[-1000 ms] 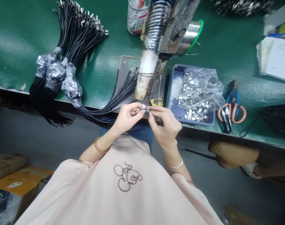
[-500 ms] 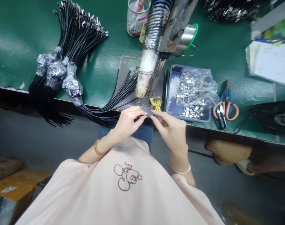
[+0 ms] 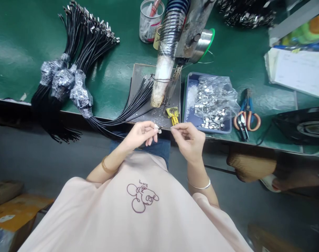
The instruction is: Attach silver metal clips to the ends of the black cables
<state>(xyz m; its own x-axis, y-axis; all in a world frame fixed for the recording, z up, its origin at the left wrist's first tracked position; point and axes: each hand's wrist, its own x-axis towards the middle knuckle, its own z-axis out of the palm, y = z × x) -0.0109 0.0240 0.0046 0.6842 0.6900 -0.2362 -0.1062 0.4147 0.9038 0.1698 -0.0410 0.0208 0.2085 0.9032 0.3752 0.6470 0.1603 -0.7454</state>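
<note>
My left hand (image 3: pixel 142 135) is closed in a pinch at the bench's front edge. A small silvery metal connector (image 3: pixel 160 131) pokes out of its fingertips, with a bit of something black beside it. Just to the right, my right hand (image 3: pixel 189 140) has thumb and forefinger pressed together; whatever lies in them is too thin to make out. A narrow gap parts the two hands. Behind them hangs a soldering fixture with a white-tipped hose (image 3: pixel 161 84) over a dark plate (image 3: pixel 138 75). Black cables (image 3: pixel 117 122) fan onto that plate from the left.
A blue tray (image 3: pixel 184 115) holds metal connectors partly under a plastic bag. Pliers (image 3: pixel 246 113) lie right of it. A yellow clip-like piece (image 3: pixel 174 117) sits behind my right hand. Wrapped cable bundles (image 3: pixel 80 92), a solder spool (image 3: pixel 203 45) and a cup (image 3: pixel 149 26) are on the bench.
My hands, whose fingertips nearly met over a small dark piece, have drawn apart. The metal connector now shows at my left fingertips. The view has shifted slightly.
</note>
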